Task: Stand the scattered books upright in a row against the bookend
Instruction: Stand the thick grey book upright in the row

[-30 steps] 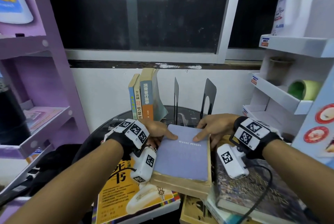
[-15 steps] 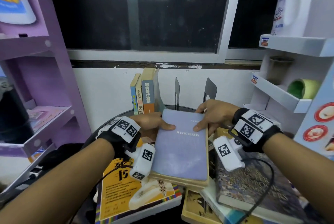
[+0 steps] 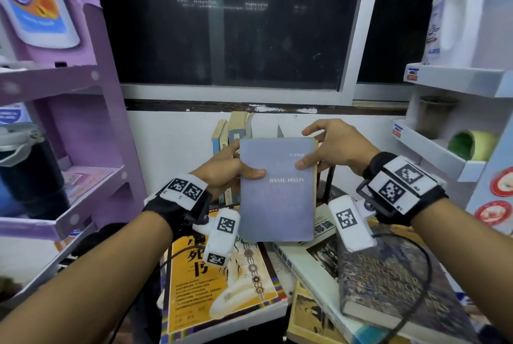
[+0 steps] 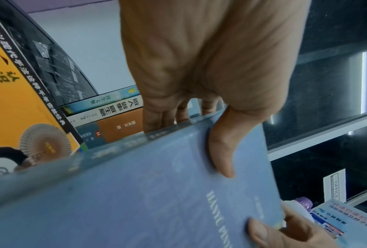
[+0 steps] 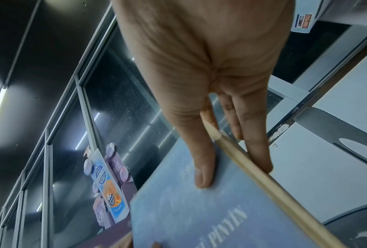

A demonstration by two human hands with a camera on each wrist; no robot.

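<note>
- Book: the blue-grey book (image 3: 276, 191) is held in the air, front cover toward the camera, just in front of the standing row of books (image 3: 228, 135), which it partly hides.
- Left hand (image 3: 222, 173) holds the spine edge, thumb on the front cover and fingers curled behind; the left wrist view shows the same pinch.
- Right hand (image 3: 331, 145) takes the upper fore-edge corner, thumb flat on the cover and fingers behind the page block, as the right wrist view confirms.
- Handling, as a judgement: a thick book with stiff boards, likely fairly heavy and rigid; the smooth cover could slip from a one-sided pinch, so hold both long edges and keep the pages pressed shut while tipping it upright.
- Bookend (image 5: 346, 134) shows grey beside the right fingers in the right wrist view; in the head view it is mostly hidden behind the blue-grey book.
- Below the blue-grey book, on the bench, lie a yellow book (image 3: 219, 285), a dark patterned book (image 3: 388, 285) and others, still flat.
</note>
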